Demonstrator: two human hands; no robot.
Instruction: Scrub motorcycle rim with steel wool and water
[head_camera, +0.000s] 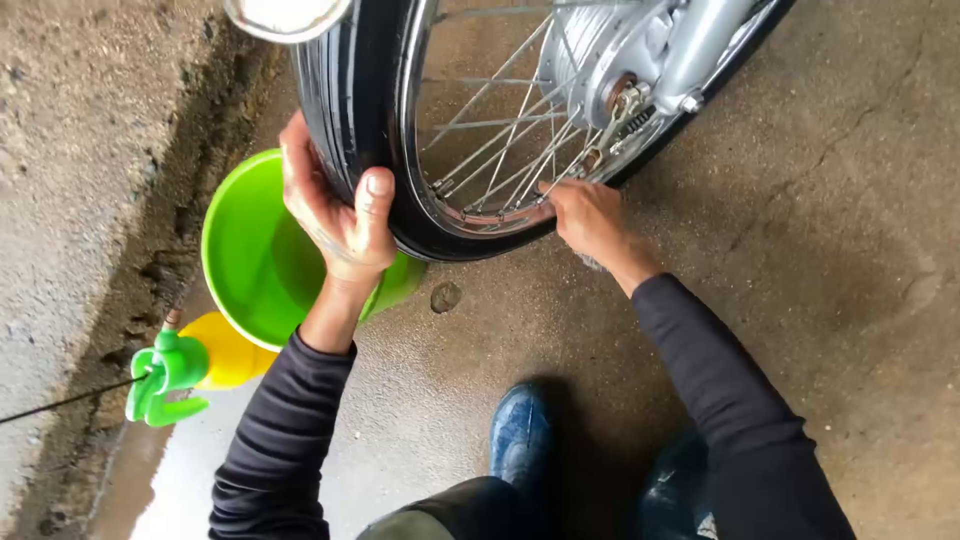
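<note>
— Two hands are working at once, and I'm watching them from the head view. How is it looking near to far?

— Nearest, I'm seeing a wet blue boot (520, 435) planted on the damp concrete floor (850, 250). At near left a yellow spray bottle with a green trigger (190, 365) is lying beside a bright green basin (255, 260). Beyond that, the left hand (335, 205) is wrapping over the black tire (345, 100), thumb on the near sidewall, fingers curled round the tread and clamping it.

— And the other one?

— I'm watching the right hand (590, 220) pressing its fingertips together against the chrome rim (480, 215), low on the wheel; whether it is pinching anything I cannot tell. The wheel itself is hanging at far centre, its bottom edge just above the floor and partly over the basin.

— How will it handle?

— I'm judging it heavy and stiff, the rubber giving good purchase, the rim probably slick. The spokes (500, 130) are looking thin, so I'd be holding by the tire, not by them. Farthest, the grey hub (620, 50) is showing.
</note>
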